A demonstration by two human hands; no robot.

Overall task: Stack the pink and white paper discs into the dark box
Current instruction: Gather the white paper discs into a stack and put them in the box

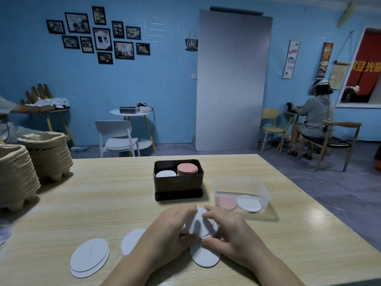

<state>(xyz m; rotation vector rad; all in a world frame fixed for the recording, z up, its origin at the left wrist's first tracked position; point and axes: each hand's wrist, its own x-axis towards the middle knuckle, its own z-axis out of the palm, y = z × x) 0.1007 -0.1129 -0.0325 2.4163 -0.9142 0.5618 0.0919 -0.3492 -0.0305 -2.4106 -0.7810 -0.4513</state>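
A small bunch of white discs point(201, 225) sits in the lower centre of the frame, gripped from both sides: the left hand point(171, 230) and the right hand point(231, 234) curl their fingers round its edges. One more white disc point(204, 255) lies flat just below the hands, and two loose piles point(89, 258) point(132, 241) lie at the lower left.

Above the hands, mid-frame, stands the dark box point(178, 183), holding a white stack point(166, 174) on its left and a taller pink stack point(187, 169) on its right. To its right a clear tub point(241, 182) holds a pink disc point(226, 202) and a white one point(248, 204).

Everything rests on a pale wooden table point(103, 193); stacked cardboard trays point(18, 176) stand at the left edge.
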